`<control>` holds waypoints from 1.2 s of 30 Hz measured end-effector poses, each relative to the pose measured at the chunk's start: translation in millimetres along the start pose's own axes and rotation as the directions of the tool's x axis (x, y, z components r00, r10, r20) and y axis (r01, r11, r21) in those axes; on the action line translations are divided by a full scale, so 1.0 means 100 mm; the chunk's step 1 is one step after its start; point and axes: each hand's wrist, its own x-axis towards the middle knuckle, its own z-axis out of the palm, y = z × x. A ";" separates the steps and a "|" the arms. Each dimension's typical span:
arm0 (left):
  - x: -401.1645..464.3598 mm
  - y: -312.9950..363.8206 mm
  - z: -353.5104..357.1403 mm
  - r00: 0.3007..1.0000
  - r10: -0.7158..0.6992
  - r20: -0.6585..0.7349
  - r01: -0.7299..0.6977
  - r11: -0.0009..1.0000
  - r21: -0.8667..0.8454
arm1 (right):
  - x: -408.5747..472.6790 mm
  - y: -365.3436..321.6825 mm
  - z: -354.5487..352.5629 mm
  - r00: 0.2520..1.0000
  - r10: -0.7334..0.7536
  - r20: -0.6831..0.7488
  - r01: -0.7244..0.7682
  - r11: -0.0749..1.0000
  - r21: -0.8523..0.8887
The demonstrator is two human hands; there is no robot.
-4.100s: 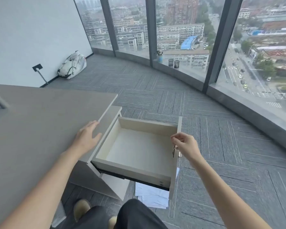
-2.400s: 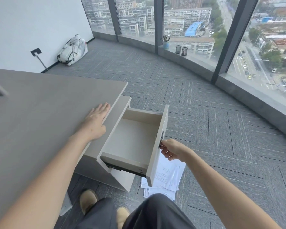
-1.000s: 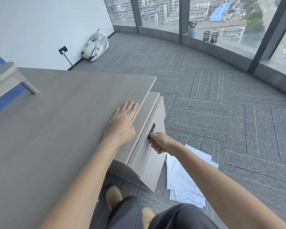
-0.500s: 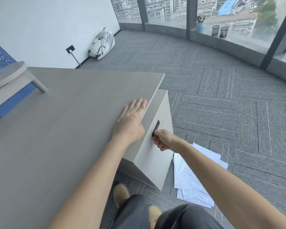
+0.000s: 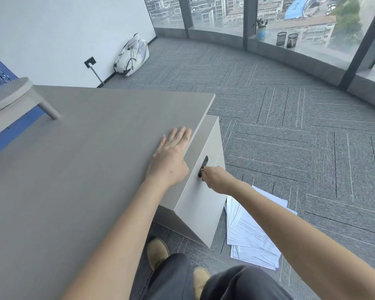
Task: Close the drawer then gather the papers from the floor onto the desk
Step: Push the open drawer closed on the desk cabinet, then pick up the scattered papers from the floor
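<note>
I see white paper sheets (image 5: 252, 230) on floor, lower right of frame, directly below my right hand (image 5: 217, 177), fist pinching black drawer handle (image 5: 203, 166); left hand (image 5: 171, 156) flat, open on grey wooden counter (image 5: 74, 169).

Daylight was bright and even, entering through the windows (image 5: 290, 18) along the top and upper right of the frame. Shadows were soft and faint. The wide lens bowed the window frames and the floor (image 5: 290, 137) toward the edges. Focus was sharp, without glare.
</note>
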 end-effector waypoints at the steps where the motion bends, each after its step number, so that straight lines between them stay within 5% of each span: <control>1: 0.00 0.00 0.00 1.000 -0.001 0.001 0.001 1.000 -0.002 | -0.02 -0.01 0.00 0.999 -0.023 -0.028 0.019 0.991 -0.136; 5: 0.00 0.00 -0.01 1.000 0.004 -0.008 -0.004 1.000 0.002 | -0.06 -0.08 0.00 0.991 -0.106 -0.086 0.049 0.865 -0.499; 9: -0.01 0.02 -0.01 1.000 0.002 -0.004 -0.002 1.000 -0.010 | -0.10 -0.10 0.01 0.988 -0.122 -0.097 0.046 0.824 -0.565; 14: 0.00 0.00 0.00 1.000 -0.002 0.003 0.002 0.998 -0.058 | -0.09 -0.16 0.01 0.994 -0.041 -0.105 -0.013 0.885 -0.465; 20: -0.05 0.02 -0.08 0.996 -0.080 -0.033 0.064 0.941 -0.333 | -0.20 -0.17 -0.08 0.995 0.094 -0.044 -0.102 0.969 -0.225; 36: -0.51 1.19 -0.12 0.963 -0.269 0.015 0.225 0.772 -0.594 | -1.76 0.08 -1.08 0.969 0.121 -0.215 -0.157 0.975 -0.157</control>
